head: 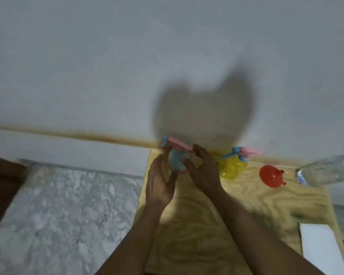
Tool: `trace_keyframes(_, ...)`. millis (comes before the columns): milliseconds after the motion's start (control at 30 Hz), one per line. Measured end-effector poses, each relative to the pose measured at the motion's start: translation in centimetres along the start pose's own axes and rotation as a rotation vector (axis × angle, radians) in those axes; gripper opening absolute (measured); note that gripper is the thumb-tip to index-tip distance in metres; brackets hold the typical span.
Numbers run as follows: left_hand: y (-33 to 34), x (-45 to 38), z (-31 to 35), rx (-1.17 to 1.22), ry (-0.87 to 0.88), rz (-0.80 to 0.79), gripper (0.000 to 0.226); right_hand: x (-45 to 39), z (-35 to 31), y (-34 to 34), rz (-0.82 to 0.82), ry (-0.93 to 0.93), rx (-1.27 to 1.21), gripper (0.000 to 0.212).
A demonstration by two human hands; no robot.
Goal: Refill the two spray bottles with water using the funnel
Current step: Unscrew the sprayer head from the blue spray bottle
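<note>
A blue spray bottle (176, 158) with a pink and blue trigger head stands at the far left corner of the wooden board (246, 205). My left hand (160, 185) cups it from the left, fingers spread. My right hand (204, 171) reaches it from the right, fingertips touching the body. The picture is blurred, so a firm grip cannot be told. A yellow spray bottle (233, 165) with the same kind of head stands just right of my right hand. A red funnel (271, 176) lies on its side further right. A clear plastic water bottle (326, 169) lies at the right edge.
The board sits against a pale wall (167, 56). A white sheet or box (324, 249) lies at the board's near right corner. Left of the board is a grey marbled floor (58, 205) and a brown edge (0, 175) at far left.
</note>
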State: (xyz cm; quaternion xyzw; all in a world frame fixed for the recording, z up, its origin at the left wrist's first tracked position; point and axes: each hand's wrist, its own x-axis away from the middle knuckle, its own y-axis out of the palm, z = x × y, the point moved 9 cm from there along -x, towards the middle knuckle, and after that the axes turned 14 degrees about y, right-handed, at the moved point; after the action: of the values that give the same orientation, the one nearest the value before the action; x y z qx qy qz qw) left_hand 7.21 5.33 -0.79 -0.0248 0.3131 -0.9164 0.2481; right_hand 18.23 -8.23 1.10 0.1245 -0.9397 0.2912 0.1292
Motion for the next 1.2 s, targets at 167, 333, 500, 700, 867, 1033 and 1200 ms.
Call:
trace_keyframes(167,3.0,-2.9,-4.1,0.071,-0.100,-0.005,0.074,-2.3,0.5,2.2,-0.025,0.033,-0.142,0.046)
trace_keyframes(333,4.3,-3.6,-5.0,0.162,-0.109,0.026,0.073,-2.9,0.2,2.7,-0.054,-0.003,-0.274,0.029)
trace_keyframes(500,4.9,-3.2,-5.3,0.222,-0.174,-0.012,0.070,-3.1,-0.3,3.2,-0.101,-0.027,-0.254,0.027)
trace_keyframes(700,2.8,-0.8,-2.1,0.159,-0.036,0.062,0.071,-0.9,-2.4,1.4,-0.110,-0.106,-0.203,0.017)
trace_keyframes(867,0.9,2.5,1.7,0.247,0.045,0.116,0.072,2.6,-3.7,-1.8,-0.131,-0.069,-0.305,0.022)
trace_keyframes(1033,-2.1,5.5,6.4,0.273,0.096,0.216,0.069,6.6,-6.0,-4.9,-0.137,-0.086,-0.392,0.026)
trace_keyframes(1200,-4.9,7.7,9.7,0.281,0.169,0.296,0.058,10.6,-7.9,-7.0,-0.122,-0.096,-0.483,0.024)
